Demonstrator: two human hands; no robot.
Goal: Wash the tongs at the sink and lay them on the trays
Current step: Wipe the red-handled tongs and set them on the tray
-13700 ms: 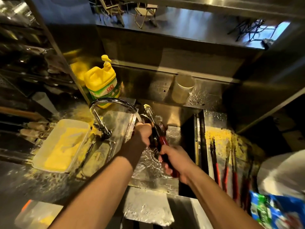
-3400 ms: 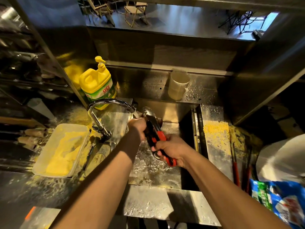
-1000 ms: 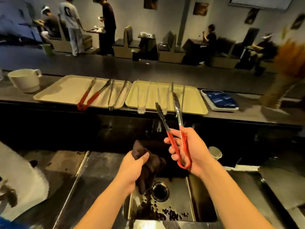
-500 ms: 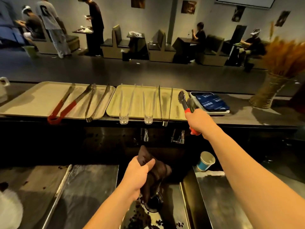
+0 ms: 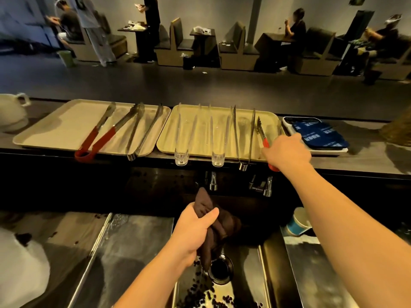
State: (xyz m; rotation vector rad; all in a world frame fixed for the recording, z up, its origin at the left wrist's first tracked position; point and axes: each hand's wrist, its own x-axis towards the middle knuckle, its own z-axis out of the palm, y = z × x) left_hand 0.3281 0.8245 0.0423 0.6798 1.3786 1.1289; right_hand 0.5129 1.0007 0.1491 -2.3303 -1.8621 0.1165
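Right hand (image 5: 287, 152) grips red-handled tongs (image 5: 261, 131), lowering them onto right tray (image 5: 216, 130), centre frame. Left hand (image 5: 193, 230) clutches dark cloth (image 5: 219, 223) over sink (image 5: 224, 270), lower centre. Five tongs already laid across both trays; this pair looks nearly placed, release pending.

Right hand (image 5: 287, 152) reaches forward, grip closed; left hand (image 5: 195, 230) fisted low.
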